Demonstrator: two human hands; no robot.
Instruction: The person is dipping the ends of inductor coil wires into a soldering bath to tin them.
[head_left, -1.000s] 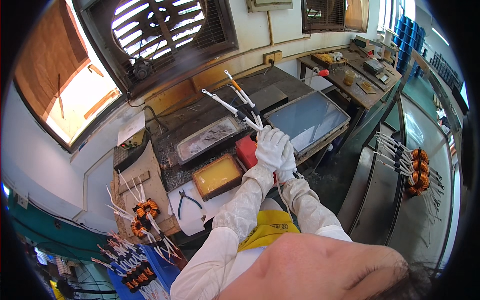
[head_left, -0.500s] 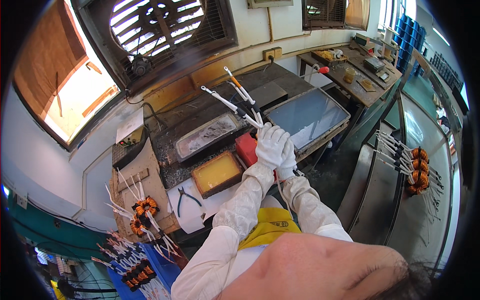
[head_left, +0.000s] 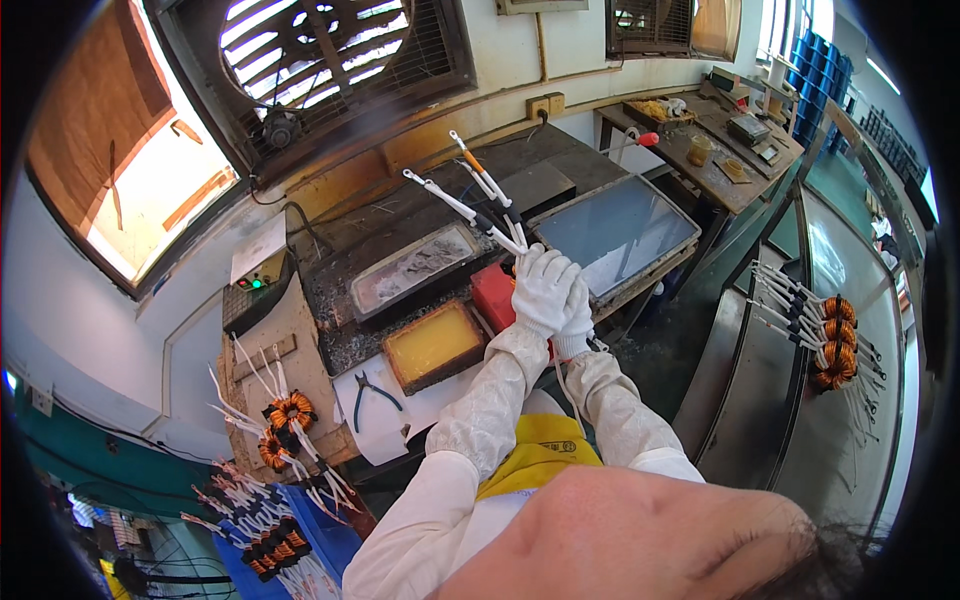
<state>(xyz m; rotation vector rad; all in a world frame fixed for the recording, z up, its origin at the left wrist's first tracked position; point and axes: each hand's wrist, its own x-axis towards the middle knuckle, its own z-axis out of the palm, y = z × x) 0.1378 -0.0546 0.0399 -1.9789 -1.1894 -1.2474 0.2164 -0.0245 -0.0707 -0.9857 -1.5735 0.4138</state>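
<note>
My left hand (head_left: 545, 290), in a white glove, is closed around the lower ends of several white-sleeved wire leads (head_left: 502, 237). The leads fan up and away over the bench; their far tips carry metal ring lugs, and one has an orange sleeve. My right hand (head_left: 577, 318), gloved too, is closed right against the left one. Its fingers are mostly hidden, so what it grips does not show. Beside my left hand stands a red block-shaped object (head_left: 491, 298), partly covered by the glove.
Near the hands are a yellow-filled tray (head_left: 434, 347), a long tray with a silvery, crusted surface (head_left: 416, 270) and a large grey-surfaced tray (head_left: 615, 235). Pliers (head_left: 376, 397) lie on white paper. Copper-wound coils (head_left: 292, 411) rest at left, more coils (head_left: 838, 340) on the right-hand metal surface.
A green light on the control box at left now glows brighter. My hands and the wire leads have hardly moved.
</note>
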